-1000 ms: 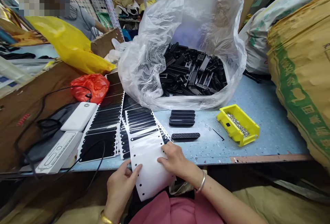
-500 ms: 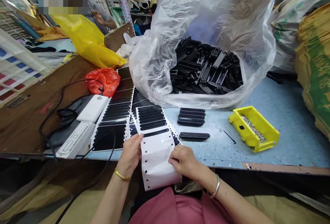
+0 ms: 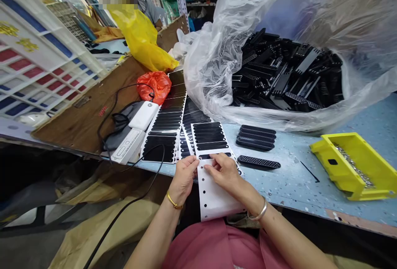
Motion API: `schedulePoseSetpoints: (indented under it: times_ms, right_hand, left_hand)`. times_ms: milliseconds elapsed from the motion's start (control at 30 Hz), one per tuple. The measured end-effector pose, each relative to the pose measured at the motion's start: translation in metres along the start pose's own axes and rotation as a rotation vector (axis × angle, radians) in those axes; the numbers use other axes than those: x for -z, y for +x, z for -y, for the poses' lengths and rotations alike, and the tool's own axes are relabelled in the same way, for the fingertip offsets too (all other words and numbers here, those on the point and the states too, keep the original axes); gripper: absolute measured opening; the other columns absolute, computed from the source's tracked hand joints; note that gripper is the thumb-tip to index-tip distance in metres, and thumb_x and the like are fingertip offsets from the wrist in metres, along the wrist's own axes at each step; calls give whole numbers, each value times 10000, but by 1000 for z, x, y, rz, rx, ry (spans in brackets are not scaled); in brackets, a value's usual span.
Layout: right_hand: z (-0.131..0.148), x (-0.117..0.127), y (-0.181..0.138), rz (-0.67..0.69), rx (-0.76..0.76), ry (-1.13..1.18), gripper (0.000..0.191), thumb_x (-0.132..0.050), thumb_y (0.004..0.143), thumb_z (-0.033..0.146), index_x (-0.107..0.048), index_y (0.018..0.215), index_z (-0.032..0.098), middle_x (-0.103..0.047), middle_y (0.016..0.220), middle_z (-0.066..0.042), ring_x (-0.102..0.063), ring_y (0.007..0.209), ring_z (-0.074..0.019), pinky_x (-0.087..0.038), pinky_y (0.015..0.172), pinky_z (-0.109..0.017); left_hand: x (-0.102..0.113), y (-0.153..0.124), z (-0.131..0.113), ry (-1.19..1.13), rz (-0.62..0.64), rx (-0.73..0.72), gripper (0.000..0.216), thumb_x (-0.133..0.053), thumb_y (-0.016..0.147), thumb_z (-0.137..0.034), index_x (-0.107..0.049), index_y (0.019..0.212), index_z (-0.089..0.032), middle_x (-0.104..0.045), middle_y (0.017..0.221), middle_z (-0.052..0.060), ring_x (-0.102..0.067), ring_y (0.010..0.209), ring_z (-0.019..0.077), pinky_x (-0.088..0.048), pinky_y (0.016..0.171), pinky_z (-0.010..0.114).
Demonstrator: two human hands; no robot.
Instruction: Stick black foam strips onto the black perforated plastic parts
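A white backing sheet with black strip stickers on its upper part hangs over the table's front edge towards my lap. My left hand pinches its left edge between thumb and fingers. Over the sheet, my right hand has thumb and forefinger apart, the fingertips at the lowest black strip sticker, which the hand partly covers. Just right of the sheet lies a black bar with a mesh-patterned top. Several smooth-topped black bars lie side by side behind it.
A big clear plastic bag holds a heap of black parts. At right stands a yellow bin of small metal pieces, near a thin black rod. More sticker sheets, white boxes and a red bag lie left.
My right hand has moved from the sheet's lower right side up to the lowest black strip. My left hand keeps its hold on the left edge. The camera view has turned left.
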State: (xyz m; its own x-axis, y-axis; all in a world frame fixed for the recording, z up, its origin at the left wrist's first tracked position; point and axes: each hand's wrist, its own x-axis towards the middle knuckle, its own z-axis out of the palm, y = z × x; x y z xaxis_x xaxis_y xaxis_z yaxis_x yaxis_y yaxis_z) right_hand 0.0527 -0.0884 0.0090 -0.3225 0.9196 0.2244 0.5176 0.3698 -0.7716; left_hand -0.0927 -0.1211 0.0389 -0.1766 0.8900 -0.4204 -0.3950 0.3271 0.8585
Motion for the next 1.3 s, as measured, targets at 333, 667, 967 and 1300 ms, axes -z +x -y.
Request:
schedulePoseSetpoints:
  times_ms: [333,667,967,1300]
  right_hand:
    - [13,-5,8,33,69,-3,183,-715,827,295,-675,695,176,-583,658,-22,-513,614,-142,-392,588,-256]
    - [20,2,21,-43,17,68,219,-596,792,84,-591,594,178,-584,625,-15,-531,596,-135,-394,584,-267]
    - [-5,137,-7,-397,-409,795,162,-805,734,328,-777,810,187,-657,536,3,-582,423,-127,-486,420,-247]
    - [-20,205,-70,-265,-260,820,75,-828,753,252,-806,811,211,-741,713,-67,-717,608,-205,-594,534,-308]
  left_hand:
    - [-3,-3,-1,27,1,-8,196,-759,589,-266,-626,577,-123,-547,529,-17,-436,471,58,-332,447,170]
    - [-1,7,1,292,9,-174,212,-722,663,-338,-671,635,-135,-564,542,-22,-452,494,78,-360,476,188]
    - [54,53,-10,721,-389,-430,262,-594,721,-359,-715,796,-138,-690,677,47,-620,638,184,-471,599,266]
    - [-29,-2,-27,770,-134,-529,340,-683,746,-451,-714,893,-146,-698,720,67,-637,592,178,-496,584,289]
